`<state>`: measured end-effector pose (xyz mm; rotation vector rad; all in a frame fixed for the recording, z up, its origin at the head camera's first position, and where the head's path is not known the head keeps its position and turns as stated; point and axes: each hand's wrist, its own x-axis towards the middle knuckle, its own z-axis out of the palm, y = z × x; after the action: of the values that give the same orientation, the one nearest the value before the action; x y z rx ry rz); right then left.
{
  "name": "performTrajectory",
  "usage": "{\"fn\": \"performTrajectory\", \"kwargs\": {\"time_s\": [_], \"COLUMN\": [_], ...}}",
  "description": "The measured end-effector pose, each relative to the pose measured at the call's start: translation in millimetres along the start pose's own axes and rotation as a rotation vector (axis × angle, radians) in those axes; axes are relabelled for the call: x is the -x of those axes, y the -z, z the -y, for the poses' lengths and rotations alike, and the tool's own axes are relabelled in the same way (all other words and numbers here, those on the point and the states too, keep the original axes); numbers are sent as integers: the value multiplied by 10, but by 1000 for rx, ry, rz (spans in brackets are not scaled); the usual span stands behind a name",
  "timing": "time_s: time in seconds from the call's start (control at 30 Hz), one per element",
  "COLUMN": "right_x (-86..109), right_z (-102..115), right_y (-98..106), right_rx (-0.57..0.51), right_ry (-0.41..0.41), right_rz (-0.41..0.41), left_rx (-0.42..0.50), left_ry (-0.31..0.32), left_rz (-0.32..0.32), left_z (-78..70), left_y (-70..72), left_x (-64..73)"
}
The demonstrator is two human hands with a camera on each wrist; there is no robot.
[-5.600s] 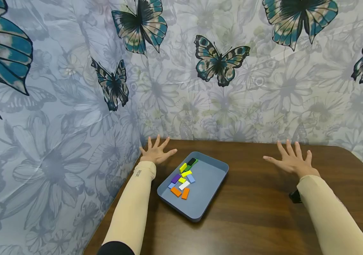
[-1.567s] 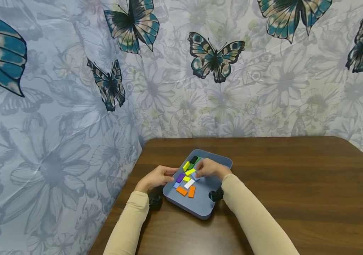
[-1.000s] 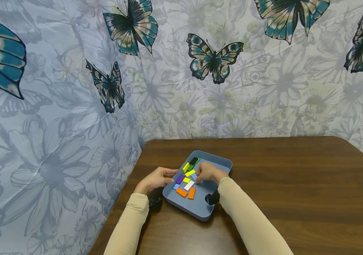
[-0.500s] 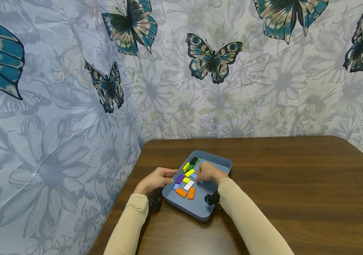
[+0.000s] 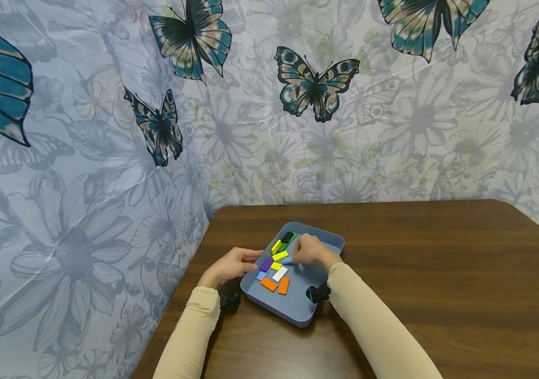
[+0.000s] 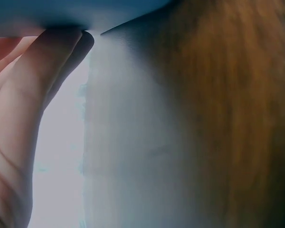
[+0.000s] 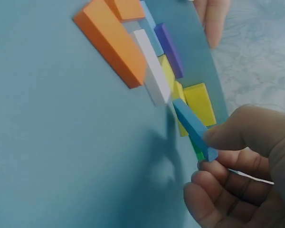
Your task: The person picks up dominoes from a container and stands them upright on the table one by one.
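Note:
A blue-grey tray [image 5: 293, 310] holds several small rectangular blocks. My right hand [image 5: 311, 249] is over the tray, pinching a blue block [image 7: 194, 128] between thumb and fingertips. In the right wrist view that block is tilted, its far end close by a white block [image 7: 153, 66] and a yellow block [image 7: 199, 103]. At the tray's left side my left hand [image 5: 232, 266] holds the rim, its fingers [image 6: 31, 90] against the tray in the left wrist view. A purple block [image 5: 267, 264] and two orange blocks, one of them the right orange block [image 5: 283, 286], lie nearby.
The tray stands on a brown wooden table [image 5: 416, 273]. A black block [image 5: 287, 237] and a green block [image 5: 286, 245] lie toward its far left corner. Behind the table rises a butterfly-patterned wall covering [image 5: 326, 158], which also runs along the left side.
From spread over the table, both hands have come to the tray. The right hand has taken hold of the blue block and risen slightly with it; the left hand stays at the rim.

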<state>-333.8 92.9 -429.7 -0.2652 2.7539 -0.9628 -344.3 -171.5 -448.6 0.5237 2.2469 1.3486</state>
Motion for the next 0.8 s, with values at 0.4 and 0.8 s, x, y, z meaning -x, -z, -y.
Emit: {"fn": "performTrajectory", "kwargs": {"time_s": [0.4,0.8], "right_x": [139,306], "right_z": [-9,-90], "right_y": [260,496], "right_rx": [-155,-235], "right_ry": [100,183], "right_rz": [-28,-99], "left_rx": [-8,-7], "left_ry": [5,2], "left_rz": [-7,-13], "left_z": [14,31], "left_y": [-4,-4], "left_x": [-21,-33]}}
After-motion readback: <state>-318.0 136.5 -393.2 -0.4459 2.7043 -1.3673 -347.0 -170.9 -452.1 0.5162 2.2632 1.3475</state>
